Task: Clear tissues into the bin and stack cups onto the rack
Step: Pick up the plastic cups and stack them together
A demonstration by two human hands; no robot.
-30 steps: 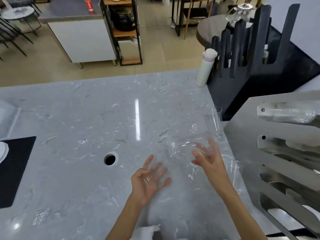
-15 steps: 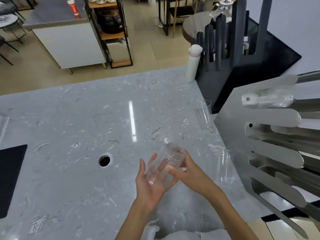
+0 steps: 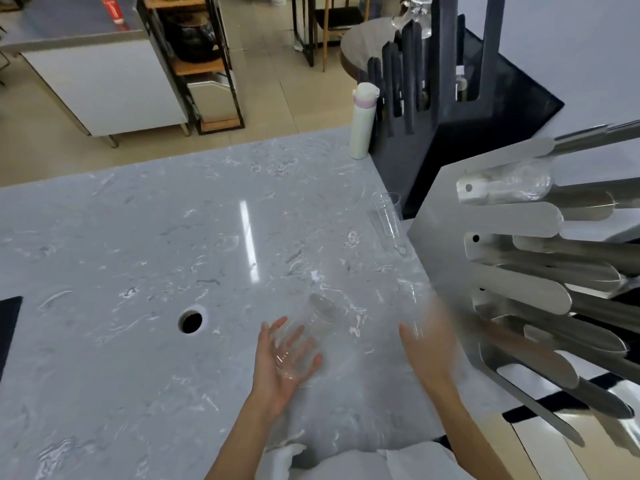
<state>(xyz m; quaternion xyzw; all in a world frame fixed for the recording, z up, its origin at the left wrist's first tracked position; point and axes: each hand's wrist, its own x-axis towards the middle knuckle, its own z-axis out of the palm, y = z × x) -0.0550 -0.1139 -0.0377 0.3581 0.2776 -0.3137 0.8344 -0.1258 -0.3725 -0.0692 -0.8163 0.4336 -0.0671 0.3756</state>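
Observation:
A clear glass cup [image 3: 306, 336] lies tilted in the palm of my left hand [image 3: 284, 365], whose fingers curl under it, above the grey marble counter [image 3: 138, 254]. My right hand [image 3: 429, 348] is motion-blurred, fingers apart, beside a second clear cup [image 3: 414, 303] standing near the metal rack [image 3: 516, 292]; whether it touches that cup I cannot tell. A third clear cup [image 3: 388, 220] stands further back by the rack's panel. One more cup [image 3: 519, 181] sits on the rack's top prong. A white crumpled piece [image 3: 282, 457], possibly tissue, lies at the counter's near edge.
A round hole [image 3: 190, 322] opens in the counter left of my hands. A white bottle [image 3: 362, 123] stands at the far right corner against a dark pronged stand [image 3: 433, 98]. A black mat [image 3: 8, 327] shows at the left edge.
My right hand has let go of the cup and swung right toward the cup by the rack. The first cup stays in my left hand.

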